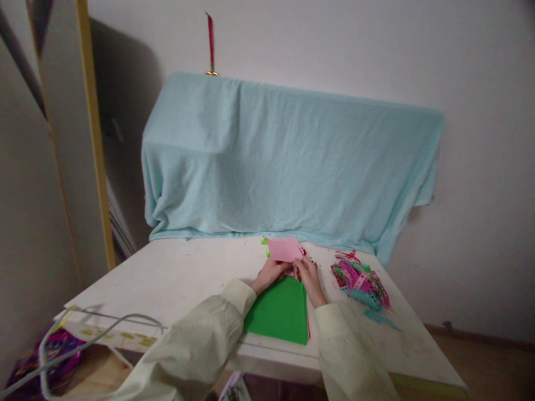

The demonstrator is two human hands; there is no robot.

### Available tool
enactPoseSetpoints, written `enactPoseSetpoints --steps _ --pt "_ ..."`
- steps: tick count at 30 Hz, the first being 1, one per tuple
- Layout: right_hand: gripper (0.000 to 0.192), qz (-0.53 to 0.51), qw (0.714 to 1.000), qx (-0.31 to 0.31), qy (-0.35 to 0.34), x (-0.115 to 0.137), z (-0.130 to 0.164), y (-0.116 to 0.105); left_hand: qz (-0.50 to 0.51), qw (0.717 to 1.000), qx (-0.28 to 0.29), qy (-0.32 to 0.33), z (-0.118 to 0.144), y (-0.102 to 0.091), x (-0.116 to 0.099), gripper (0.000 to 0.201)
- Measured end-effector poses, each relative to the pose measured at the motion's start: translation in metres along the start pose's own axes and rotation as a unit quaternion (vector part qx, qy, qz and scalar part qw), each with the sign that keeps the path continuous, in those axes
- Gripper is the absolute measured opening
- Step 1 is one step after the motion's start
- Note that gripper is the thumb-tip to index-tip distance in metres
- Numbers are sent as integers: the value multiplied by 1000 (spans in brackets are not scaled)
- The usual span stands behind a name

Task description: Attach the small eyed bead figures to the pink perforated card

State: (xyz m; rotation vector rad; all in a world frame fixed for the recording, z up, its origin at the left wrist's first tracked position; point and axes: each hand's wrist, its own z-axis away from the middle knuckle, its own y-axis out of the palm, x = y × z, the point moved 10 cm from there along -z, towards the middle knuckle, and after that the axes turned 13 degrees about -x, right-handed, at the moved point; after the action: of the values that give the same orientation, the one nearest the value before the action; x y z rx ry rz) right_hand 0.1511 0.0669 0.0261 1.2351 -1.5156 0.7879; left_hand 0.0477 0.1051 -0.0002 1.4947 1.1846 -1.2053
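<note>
Both hands are holding a pink paper sheet over the counter: left hand and right hand fingers are pinching its near edge. Green sheets are lying beneath; cut scraps are already piling up rightward; pink sheet looks uncut.

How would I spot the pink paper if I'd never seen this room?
Find the white table below the pale blue draped cloth. At its middle, both hands, left hand and right hand, hold up a small pink sheet above a green sheet. It is plain, unlike the tangled pink-and-teal scraps to the right.
</note>
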Motion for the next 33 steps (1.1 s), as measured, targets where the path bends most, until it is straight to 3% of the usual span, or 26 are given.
enactPoseSetpoints --steps 9,13,19,24,28,33 --pt "30 5 1000 1 8 1 0 2 4 998 52 -24 9 10 -6 28" --pt "31 11 1000 -10 3 3 0 0 -6 999 24 -25 8 4 -6 28" --pt "31 23 999 -22 -4 4 -1 -4 -60 998 -25 26 4 -10 -15 31" --pt "36 63 994 -83 -24 8 -3 -19 -36 999 -26 25 4 -10 -19 17" --pt "38 72 992 -96 -40 15 -3 -23 -15 1000 9 10 8 0 -17 7" --pt "37 81 990 -104 -44 20 -2 -26 55 996 69 -26 18 14 -20 18"
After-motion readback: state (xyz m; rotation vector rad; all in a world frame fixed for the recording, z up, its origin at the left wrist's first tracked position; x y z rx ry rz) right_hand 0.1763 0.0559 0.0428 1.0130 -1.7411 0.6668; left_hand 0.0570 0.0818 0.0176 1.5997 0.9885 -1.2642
